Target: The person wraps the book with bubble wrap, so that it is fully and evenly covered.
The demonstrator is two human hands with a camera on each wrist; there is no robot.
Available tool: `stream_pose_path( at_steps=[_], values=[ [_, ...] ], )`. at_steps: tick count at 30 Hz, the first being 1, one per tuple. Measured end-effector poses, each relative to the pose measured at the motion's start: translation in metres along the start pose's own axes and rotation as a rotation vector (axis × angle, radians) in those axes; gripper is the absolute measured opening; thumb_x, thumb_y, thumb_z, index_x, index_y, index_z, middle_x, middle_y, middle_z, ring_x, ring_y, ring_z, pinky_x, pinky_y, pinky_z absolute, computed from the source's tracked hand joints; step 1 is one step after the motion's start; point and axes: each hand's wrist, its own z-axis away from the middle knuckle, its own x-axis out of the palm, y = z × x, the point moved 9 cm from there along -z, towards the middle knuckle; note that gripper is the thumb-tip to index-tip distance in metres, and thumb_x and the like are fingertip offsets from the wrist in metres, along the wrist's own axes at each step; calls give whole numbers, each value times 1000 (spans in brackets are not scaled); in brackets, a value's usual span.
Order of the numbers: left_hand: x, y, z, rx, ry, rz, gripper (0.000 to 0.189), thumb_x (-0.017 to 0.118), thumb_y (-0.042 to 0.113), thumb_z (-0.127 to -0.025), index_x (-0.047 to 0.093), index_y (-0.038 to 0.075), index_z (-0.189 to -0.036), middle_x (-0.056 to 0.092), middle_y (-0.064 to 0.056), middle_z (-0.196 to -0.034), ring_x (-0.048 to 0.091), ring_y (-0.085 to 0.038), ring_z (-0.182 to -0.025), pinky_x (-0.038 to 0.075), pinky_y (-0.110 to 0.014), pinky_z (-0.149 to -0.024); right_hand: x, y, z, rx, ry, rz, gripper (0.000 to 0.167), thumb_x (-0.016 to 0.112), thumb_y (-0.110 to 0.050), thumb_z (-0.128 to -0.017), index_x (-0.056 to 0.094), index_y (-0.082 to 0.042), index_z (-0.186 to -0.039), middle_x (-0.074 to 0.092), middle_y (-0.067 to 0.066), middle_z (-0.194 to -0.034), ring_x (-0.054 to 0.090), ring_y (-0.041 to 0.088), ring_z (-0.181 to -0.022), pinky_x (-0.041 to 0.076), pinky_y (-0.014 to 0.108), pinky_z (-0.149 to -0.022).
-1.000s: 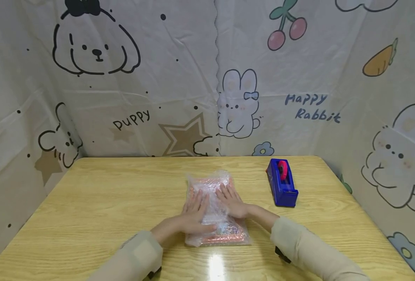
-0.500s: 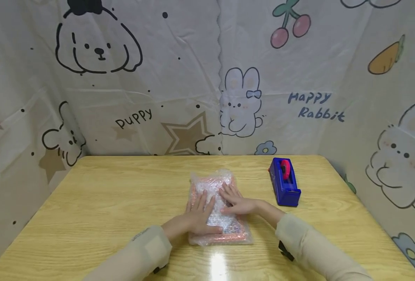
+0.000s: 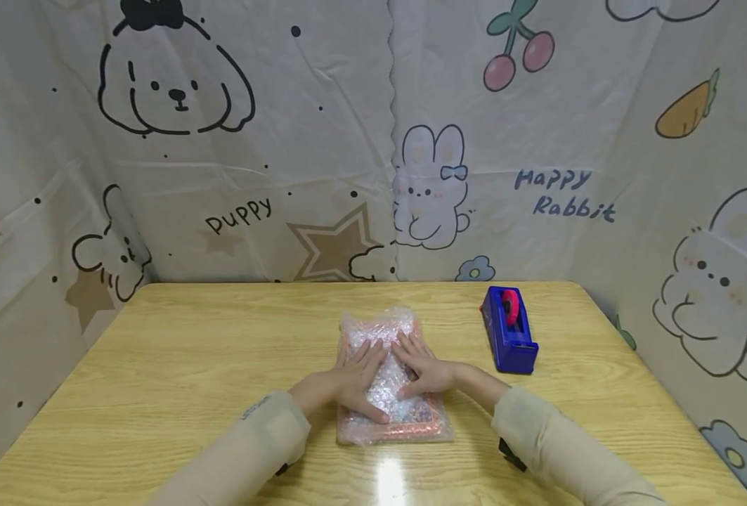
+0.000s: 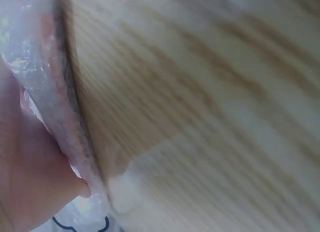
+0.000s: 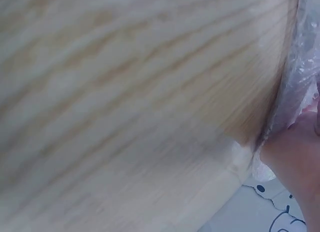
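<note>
A flat rectangular item with an orange-pink border, wrapped in clear bubble wrap (image 3: 388,430), lies on the table in front of me. My left hand (image 3: 355,383) rests palm down on its left side, fingers spread and straight, thumb pointing toward the lower middle. On the right side lies my right hand (image 3: 426,371), also flat with extended fingers. The fingertips of both hands come near each other around the upper middle of the wrap. In the left wrist view the wrapped edge (image 4: 70,107) shows beside the hand; what exactly is inside the wrap is blurred.
A blue tape dispenser (image 3: 511,334) with a pink-red roll stands at the right rear of the wooden table (image 3: 221,351). Behind and along both sides hangs a pale curtain (image 3: 322,154) printed with cartoon animals.
Both hands have slid slightly over the bubble wrap. The left hand has shifted toward the middle and its fingers now lie closer to the right hand's. The wrapped item stays in place.
</note>
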Motion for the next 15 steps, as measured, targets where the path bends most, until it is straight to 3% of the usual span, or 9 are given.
stream_pose_path(
  at_steps=[7,12,15],
  values=[
    [3,-1,-1,7,-13,-23,112,61,65,-72,-1,8,-147,-11,-12,-152,-11,-31,-138,-13,-58,-104,-1,0,3,-11,-22,24,101,67,-38,-79,2,4,-144,-16,23,-148,-18,40,-134,-3,57,-107],
    [4,-2,-3,-3,-23,-27,112,60,65,-72,-1,9,-147,-12,-11,-152,-12,-29,-138,-12,-57,-105,-7,-6,8,-51,69,74,98,70,-32,-78,8,10,-141,-6,29,-147,-6,43,-135,4,55,-109],
    [3,-2,-2,-5,-27,-32,111,59,66,-72,0,8,-147,-11,-12,-152,-11,-30,-138,-13,-58,-104,-14,-14,15,-60,147,73,91,68,-30,-81,13,10,-141,7,32,-146,9,45,-134,14,55,-107]
  ],
)
